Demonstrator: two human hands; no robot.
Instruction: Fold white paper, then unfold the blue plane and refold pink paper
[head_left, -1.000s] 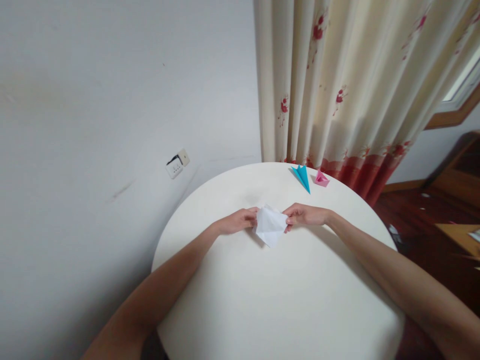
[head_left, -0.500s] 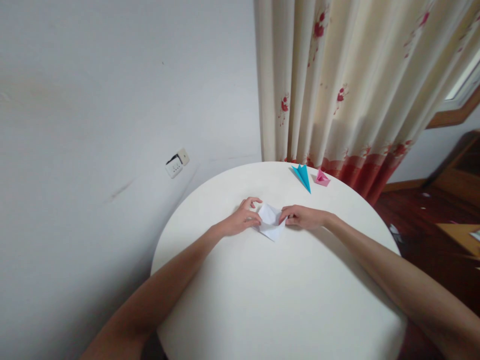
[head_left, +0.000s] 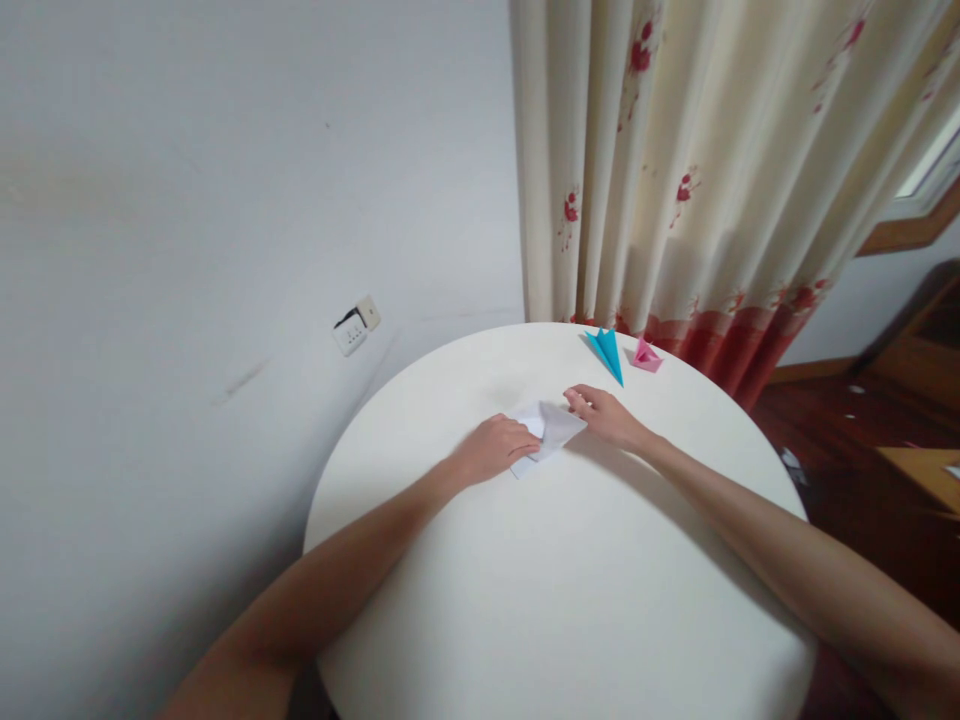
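Observation:
A folded piece of white paper (head_left: 559,428) lies near the middle of the round white table, with a pointed flap facing right. My left hand (head_left: 499,447) is closed over its left side, fingertips on the sheet. Just beyond the flap's right tip, my right hand (head_left: 604,415) hovers with bent, slightly parted fingers. It appears to hold nothing; whether it touches the paper's edge is hard to make out.
Toward the table's far edge lie a blue paper plane (head_left: 607,355) and a small pink folded paper piece (head_left: 646,357). Behind them hangs a flowered curtain (head_left: 675,250). A wall with a socket (head_left: 350,335) borders the round table (head_left: 555,600) on the left.
My left hand has moved right and closed onto the paper. The paper has turned, its flap now pointing right. My right hand has let go and shifted slightly up and away.

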